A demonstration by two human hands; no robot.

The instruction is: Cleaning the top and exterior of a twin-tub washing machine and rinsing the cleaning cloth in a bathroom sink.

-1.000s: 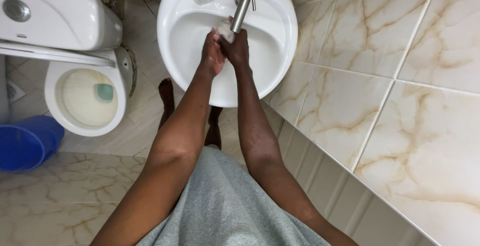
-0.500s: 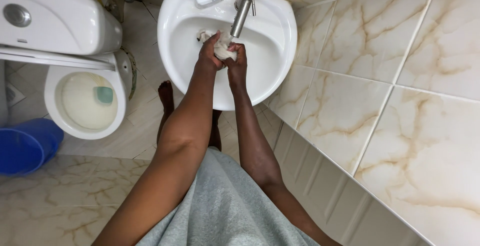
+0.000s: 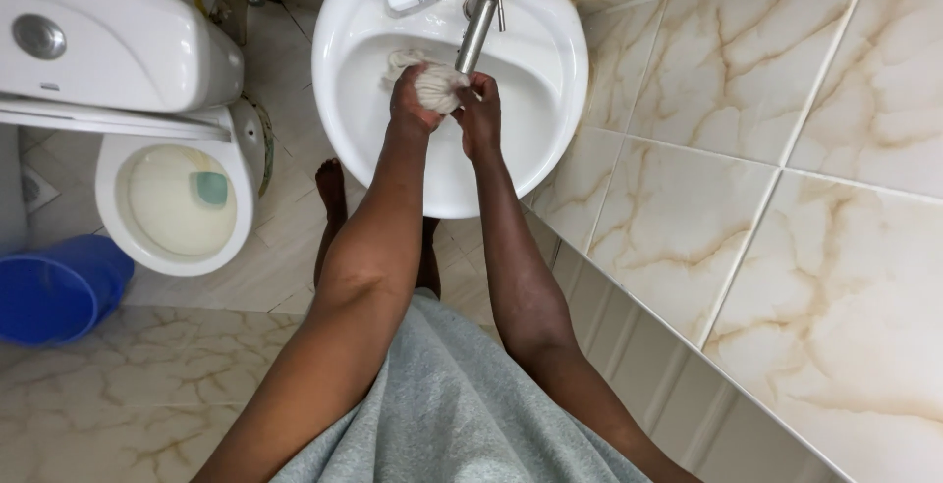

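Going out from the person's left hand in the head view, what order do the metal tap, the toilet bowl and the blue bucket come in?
From the left hand, which grips a white cloth:
1. Metal tap, just right of it over the basin.
2. Toilet bowl, off to the left.
3. Blue bucket, farthest, at the left edge on the floor.

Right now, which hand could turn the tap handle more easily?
Probably the right hand: it sits just under the metal tap, whose handle is above it. The left hand is farther over, gripping the bunched white cloth in the sink.
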